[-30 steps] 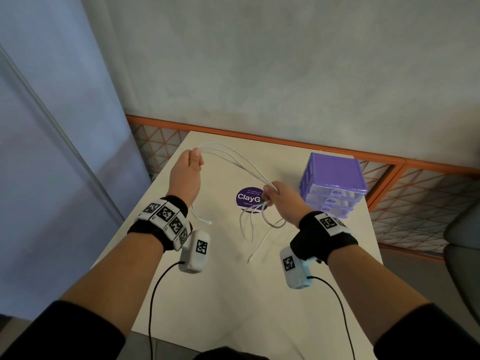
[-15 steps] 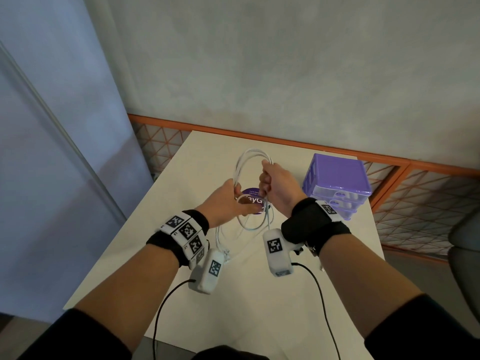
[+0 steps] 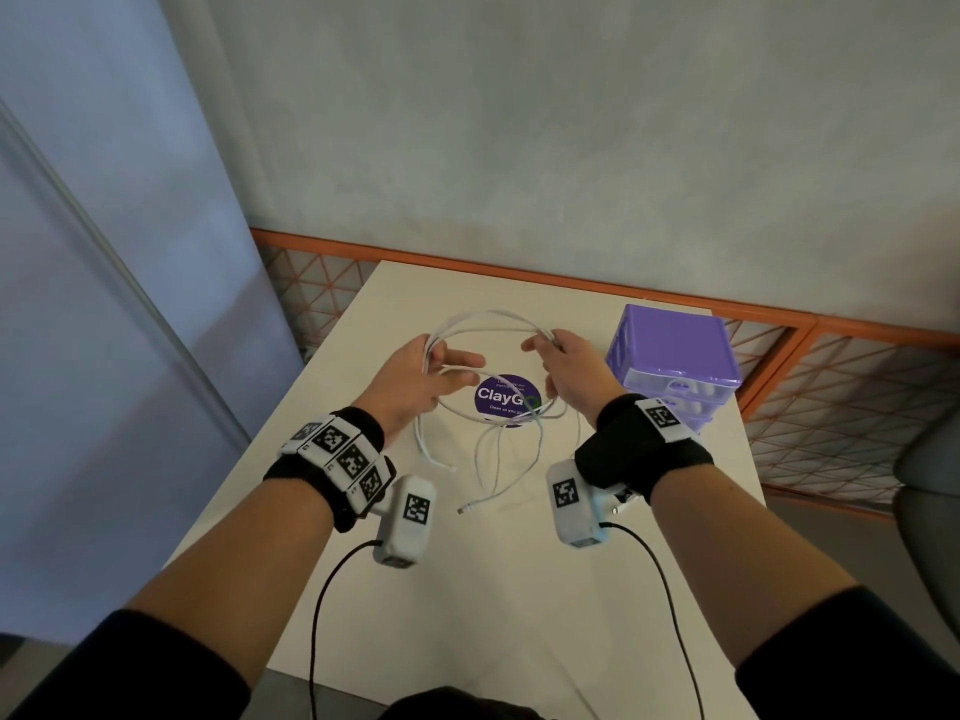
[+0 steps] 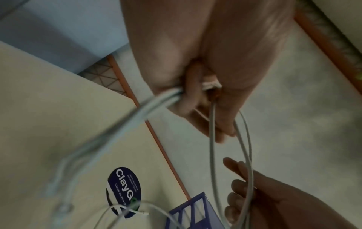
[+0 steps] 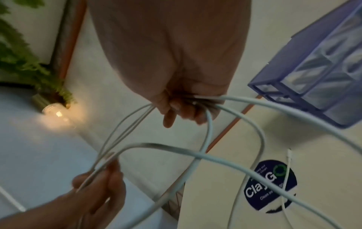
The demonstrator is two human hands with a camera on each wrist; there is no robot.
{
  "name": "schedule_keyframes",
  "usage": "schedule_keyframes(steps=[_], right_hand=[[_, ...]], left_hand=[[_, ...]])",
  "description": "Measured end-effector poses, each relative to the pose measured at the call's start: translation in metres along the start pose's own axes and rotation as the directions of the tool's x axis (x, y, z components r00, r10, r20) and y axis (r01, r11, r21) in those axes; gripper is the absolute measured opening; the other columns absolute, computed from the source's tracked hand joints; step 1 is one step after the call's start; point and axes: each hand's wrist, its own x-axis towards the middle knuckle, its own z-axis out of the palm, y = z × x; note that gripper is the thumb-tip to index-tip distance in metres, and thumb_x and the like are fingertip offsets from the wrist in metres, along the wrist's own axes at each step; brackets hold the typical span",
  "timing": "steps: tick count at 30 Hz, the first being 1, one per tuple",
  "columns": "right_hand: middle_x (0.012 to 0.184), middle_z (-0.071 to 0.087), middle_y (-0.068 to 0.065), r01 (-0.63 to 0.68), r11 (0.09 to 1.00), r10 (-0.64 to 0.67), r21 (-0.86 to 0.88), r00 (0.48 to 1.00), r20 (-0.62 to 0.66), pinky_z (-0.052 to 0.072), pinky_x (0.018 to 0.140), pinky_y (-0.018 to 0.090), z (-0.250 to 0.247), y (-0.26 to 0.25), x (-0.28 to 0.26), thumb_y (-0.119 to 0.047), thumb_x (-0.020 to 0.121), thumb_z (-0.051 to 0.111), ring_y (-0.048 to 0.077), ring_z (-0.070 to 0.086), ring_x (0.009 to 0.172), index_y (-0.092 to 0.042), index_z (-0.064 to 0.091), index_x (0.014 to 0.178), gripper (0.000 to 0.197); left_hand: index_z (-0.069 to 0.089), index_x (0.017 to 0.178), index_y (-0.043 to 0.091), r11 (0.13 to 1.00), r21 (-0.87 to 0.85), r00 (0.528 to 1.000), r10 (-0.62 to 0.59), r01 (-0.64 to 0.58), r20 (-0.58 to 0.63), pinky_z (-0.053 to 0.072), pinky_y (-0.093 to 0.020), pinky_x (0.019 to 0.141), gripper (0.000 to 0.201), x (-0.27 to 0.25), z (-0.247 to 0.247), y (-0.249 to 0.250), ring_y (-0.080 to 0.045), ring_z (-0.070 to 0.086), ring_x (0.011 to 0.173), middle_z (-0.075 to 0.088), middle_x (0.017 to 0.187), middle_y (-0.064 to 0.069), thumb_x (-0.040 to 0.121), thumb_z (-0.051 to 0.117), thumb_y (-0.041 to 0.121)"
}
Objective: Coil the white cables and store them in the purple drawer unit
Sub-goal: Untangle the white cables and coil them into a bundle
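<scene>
Several strands of white cable (image 3: 488, 319) arch between my two hands above the table. My left hand (image 3: 434, 363) grips the strands at the left end of the loop; the left wrist view shows the cable (image 4: 156, 100) pinched between its fingers. My right hand (image 3: 556, 350) holds the right end, with the strands (image 5: 197, 100) bunched in its curled fingers in the right wrist view. Loose cable ends (image 3: 491, 475) hang down onto the table. The purple drawer unit (image 3: 675, 356) stands just right of my right hand, its drawers pushed in.
A round dark "ClayGo" sticker (image 3: 506, 400) lies on the white table (image 3: 519, 589) under the loop. An orange-framed rail (image 3: 519, 267) runs behind the table by the wall. A grey chair (image 3: 930, 485) is at the far right. Black sensor cords (image 3: 332, 574) trail from my wrists.
My hands, close together half a second ago, have moved apart. The narrow upright loop has spread into a wide arch between them.
</scene>
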Motion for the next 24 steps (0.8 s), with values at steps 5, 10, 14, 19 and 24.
schedule_keyframes(steps=[5,10,14,19,24], right_hand=[[0.070,0.041,-0.004,0.022,0.992,-0.008,0.126,0.994,-0.107,0.046,0.060,0.033,-0.003,-0.001,0.003,-0.032,0.101,0.039,0.012,0.042,0.056,-0.016,0.054,0.109,0.023],[0.071,0.038,-0.004,-0.051,0.936,0.072,0.349,0.996,-0.046,0.030,0.055,0.025,-0.005,-0.016,0.009,-0.019,0.100,0.038,0.009,0.033,0.058,-0.012,0.055,0.107,0.019],[0.065,0.038,-0.001,0.058,0.852,-0.046,0.520,0.998,-0.037,0.039,0.056,0.026,0.002,-0.035,0.005,-0.019,0.102,0.037,0.012,0.037,0.053,-0.015,0.058,0.101,0.021],[0.060,0.035,-0.003,0.137,0.943,-0.128,0.303,0.991,-0.050,0.038,0.047,0.026,-0.004,-0.040,0.004,-0.032,0.100,0.044,0.011,0.034,0.050,-0.020,0.058,0.117,0.026],[0.066,0.044,-0.003,0.125,0.990,-0.122,0.066,0.992,-0.041,0.037,0.051,0.027,-0.010,-0.029,0.004,-0.014,0.091,0.055,0.012,0.038,0.054,-0.014,0.065,0.106,0.018]], left_hand=[[0.036,0.074,0.015,0.996,0.084,0.978,0.006,-0.024,0.208,0.048,-0.017,0.064,0.043,-0.006,0.000,0.009,-0.006,0.070,0.080,0.076,0.082,0.001,0.074,0.071,-0.010],[0.051,0.103,0.004,0.988,0.140,0.997,-0.071,0.067,0.025,0.037,-0.032,0.070,0.049,-0.003,-0.001,0.009,0.000,0.065,0.085,0.070,0.099,0.007,0.083,0.065,0.046],[0.037,0.076,0.018,0.963,0.268,0.993,0.034,-0.002,-0.113,0.040,-0.022,0.068,0.035,0.005,0.007,0.000,-0.004,0.059,0.072,0.066,0.084,0.005,0.085,0.069,0.031],[0.038,0.074,0.017,0.974,0.226,0.946,0.083,-0.011,-0.313,0.044,-0.016,0.056,0.029,0.010,0.000,-0.003,-0.005,0.061,0.052,0.067,0.068,0.002,0.096,0.053,0.027],[0.038,0.078,0.018,0.989,0.148,0.921,0.052,0.007,-0.386,0.039,-0.016,0.052,0.023,0.016,-0.012,-0.002,-0.010,0.056,0.055,0.072,0.086,0.005,0.096,0.050,0.023]])
